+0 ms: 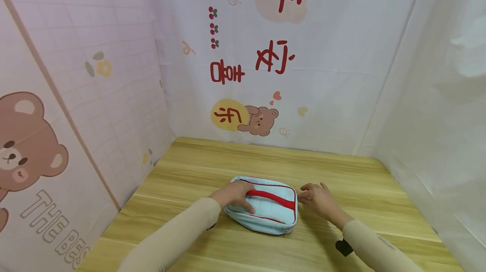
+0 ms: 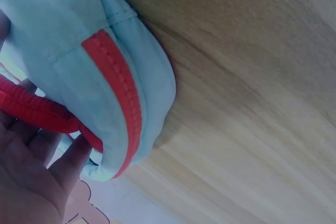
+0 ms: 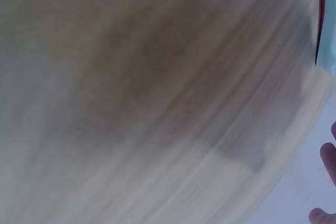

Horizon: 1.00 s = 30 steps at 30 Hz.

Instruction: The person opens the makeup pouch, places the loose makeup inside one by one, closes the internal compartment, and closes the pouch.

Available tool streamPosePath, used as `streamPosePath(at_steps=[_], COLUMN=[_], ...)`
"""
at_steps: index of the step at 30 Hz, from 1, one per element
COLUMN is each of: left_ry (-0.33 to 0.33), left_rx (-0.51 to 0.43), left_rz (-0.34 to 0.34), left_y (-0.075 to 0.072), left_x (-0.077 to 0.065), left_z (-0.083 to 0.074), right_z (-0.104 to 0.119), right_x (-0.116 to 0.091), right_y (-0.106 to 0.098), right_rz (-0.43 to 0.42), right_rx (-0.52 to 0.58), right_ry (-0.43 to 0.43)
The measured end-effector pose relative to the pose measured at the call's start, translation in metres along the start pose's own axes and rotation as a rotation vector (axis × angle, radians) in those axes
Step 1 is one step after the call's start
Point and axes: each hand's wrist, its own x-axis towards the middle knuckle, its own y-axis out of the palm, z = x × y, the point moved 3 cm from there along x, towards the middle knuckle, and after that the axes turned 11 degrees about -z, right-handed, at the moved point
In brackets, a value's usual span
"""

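A pale blue fabric bag (image 1: 265, 217) with red piping, a zipper and a red carry handle (image 1: 271, 198) lies on the wooden table. My left hand (image 1: 235, 195) grips its left end, with the thumb on the near side of the handle and the fingers on the far side. In the left wrist view, fingers (image 2: 47, 142) reach in beneath the red handle. Beside the bag's right end is my right hand (image 1: 319, 199), its fingers loosely bent and fingertips close to the red-edged corner. Only fingertips (image 3: 329, 156) of that hand show in the right wrist view.
The wood-grain table (image 1: 341, 171) ends at a white printed curtain (image 1: 334, 74) at the back. More curtain hangs along the left and right sides, with a bear print (image 1: 26, 145) on the left. A dark wrist piece (image 1: 344, 247) sits under the right sleeve.
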Motion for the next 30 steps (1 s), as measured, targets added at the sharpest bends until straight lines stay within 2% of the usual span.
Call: streamPosePath(at_steps=[6, 18, 23, 30], left_ry=[-0.014, -0.005, -0.003, 0.004], left_rx=[-0.014, 0.022, 0.030, 0.052], left_rz=[-0.015, -0.061, -0.084, -0.102], left_y=[0.000, 0.004, 0.004, 0.003], left_x=[-0.001, 0.000, 0.000, -0.002], left_z=[0.000, 0.001, 0.000, -0.001], right_z=[0.007, 0.020, 0.028, 0.048], right_x=[-0.009, -0.017, -0.025, -0.041], right_y=[-0.006, -0.014, -0.017, -0.024], right_rz=[-0.022, -0.007, 0.000, -0.033], right_rx=[-0.010, -0.021, -0.009, 0.039], right_ry=[-0.005, 0.055, 0.043, 0.014])
